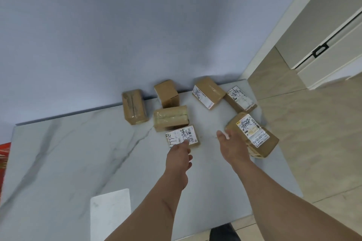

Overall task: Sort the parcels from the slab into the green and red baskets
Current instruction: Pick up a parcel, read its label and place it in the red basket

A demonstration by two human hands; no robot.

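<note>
A: Red edge (4, 154) far left, likely a basket. Seven parcels on slab (68, 162), none sorted.

B: Left hand (179, 157) on small labelled parcel (182, 136), grip hidden, cannot tell.

A: Right hand (232, 146) spread, touching big parcel (252, 135). Nothing blocking.

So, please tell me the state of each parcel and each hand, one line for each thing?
Left hand: fingers touch the small labelled parcel, which lies flat, label up.
Right hand: open, against the large labelled parcel, label up.
Tape-wrapped parcel: on its side, untouched.
Plain brown box: standing, by the wall.
Taped brown parcel: lying, untouched.
Two far labelled parcels: untouched, side by side.
Marble slab: seven parcels on it.
</note>
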